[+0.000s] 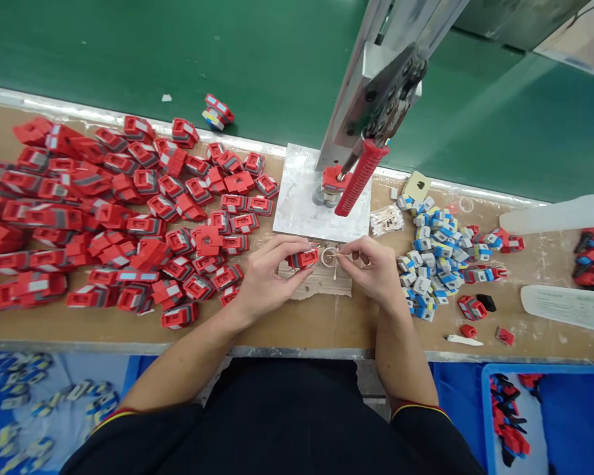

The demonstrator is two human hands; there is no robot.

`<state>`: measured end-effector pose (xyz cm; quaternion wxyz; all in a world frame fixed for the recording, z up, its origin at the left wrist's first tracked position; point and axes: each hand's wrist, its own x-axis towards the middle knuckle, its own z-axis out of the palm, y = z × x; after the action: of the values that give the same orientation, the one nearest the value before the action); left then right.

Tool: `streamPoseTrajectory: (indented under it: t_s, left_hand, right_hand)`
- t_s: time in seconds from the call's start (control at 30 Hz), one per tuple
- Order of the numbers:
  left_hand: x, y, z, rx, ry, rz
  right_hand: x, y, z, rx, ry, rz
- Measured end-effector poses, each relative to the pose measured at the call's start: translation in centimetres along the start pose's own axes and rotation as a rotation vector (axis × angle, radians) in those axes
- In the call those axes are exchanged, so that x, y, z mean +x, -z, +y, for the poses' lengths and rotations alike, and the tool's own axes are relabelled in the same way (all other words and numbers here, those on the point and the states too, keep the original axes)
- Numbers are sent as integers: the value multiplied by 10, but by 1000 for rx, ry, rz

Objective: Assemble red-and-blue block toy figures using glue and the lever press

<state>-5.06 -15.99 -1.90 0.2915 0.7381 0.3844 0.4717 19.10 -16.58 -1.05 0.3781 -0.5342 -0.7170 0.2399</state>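
Between the thumb and fingers of my left hand (272, 267) is a red toy part (303, 257) with a recess facing up. My right hand (369, 267) is closed in a pinch on a thin pale stick that looks like a cotton swab, mostly hidden by the fingertips. A small round dish or ring (328, 257) sits between the two hands, on a torn piece of cardboard (321, 285). Behind them stands a hand press with a red handle (361, 178); another red part (332, 177) rests under its plunger on the metal base plate (297, 198).
Many red parts (143, 224) cover the left of the bench. To the right lie cotton swabs (387, 220), a heap of white-and-blue parts (435, 244) and a white-handled blade (464, 340). Blue bins (485, 396) stand below the front edge. A green surface (153, 53) runs behind.
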Motion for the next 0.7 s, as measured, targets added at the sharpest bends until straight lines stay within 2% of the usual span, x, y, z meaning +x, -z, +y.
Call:
streamPoseTrajectory:
  t_s: [0.13,0.27,0.33,0.57,0.7]
  left_hand:
    - [0,-1,0,-22,0,6]
    - [-1,-3,0,-41,-4,17]
    - [-2,-4,1,-32,-2,8]
    - [-3,-6,2,-47,-14,-5]
    - [-3,-7,2,-50,-27,-12]
  right_hand:
    - [-2,4,-5,128,-25,78]
    - [-5,4,-13,422,-43,312]
    - [-6,0,-16,512,-48,384]
    - [-7,-18,-23,701,-67,325]
    - [-7,-22,-25,722,-112,311]
